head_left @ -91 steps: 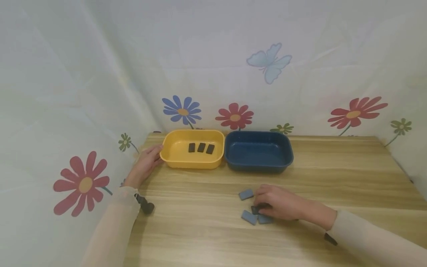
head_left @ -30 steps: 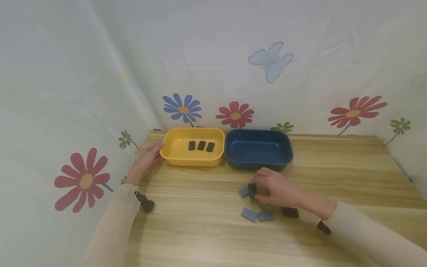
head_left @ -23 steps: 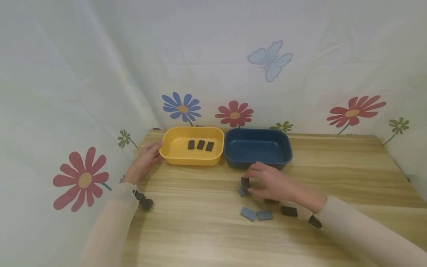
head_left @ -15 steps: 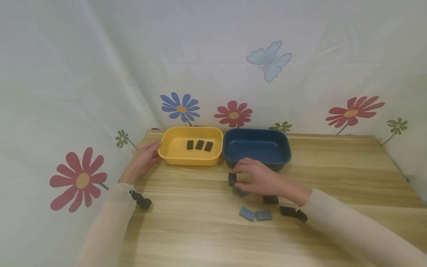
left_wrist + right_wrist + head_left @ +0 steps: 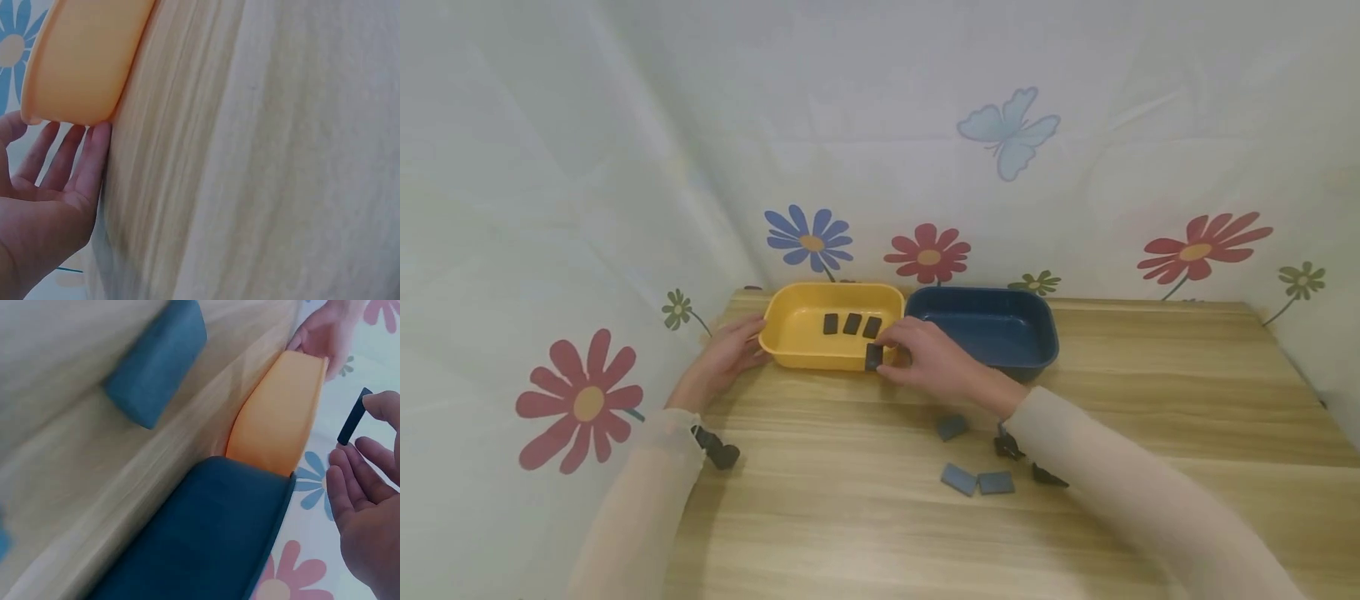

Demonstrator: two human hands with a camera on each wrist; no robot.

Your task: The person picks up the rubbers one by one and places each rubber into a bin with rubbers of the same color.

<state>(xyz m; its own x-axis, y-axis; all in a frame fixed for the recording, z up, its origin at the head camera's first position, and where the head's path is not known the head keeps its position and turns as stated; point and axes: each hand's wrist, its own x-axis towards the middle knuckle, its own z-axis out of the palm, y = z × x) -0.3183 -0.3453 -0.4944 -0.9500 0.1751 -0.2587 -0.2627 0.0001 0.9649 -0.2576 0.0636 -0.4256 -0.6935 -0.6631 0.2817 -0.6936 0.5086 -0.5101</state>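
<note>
Between the thumb and fingers of my right hand [image 5: 928,357] is a small black rectangular tile [image 5: 874,357]. It is upright at the near right rim of the yellow tray [image 5: 820,362]; the right wrist view shows the pinched tile [image 5: 354,417] edge-on, above the trays. Inside the yellow tray lie 3 black tiles, one of them a middle tile [image 5: 852,323]. My left hand [image 5: 722,362] rests against that tray's left end; in the left wrist view its fairly straight fingers [image 5: 62,156] touch the outer wall, thumb near the rim.
A dark blue tray [image 5: 1000,329] stands against the yellow one's right side. In front lie 3 blue-grey tiles, including a left one [image 5: 959,479]. A black tile [image 5: 1047,477] is partly hidden by the right sleeve. A flowered curtain [image 5: 850,125] hangs behind the table.
My right hand has picked up a black tile from among the blue-grey ones and carried it left and away to the yellow tray's rim. The left hand has stayed at the tray's end.
</note>
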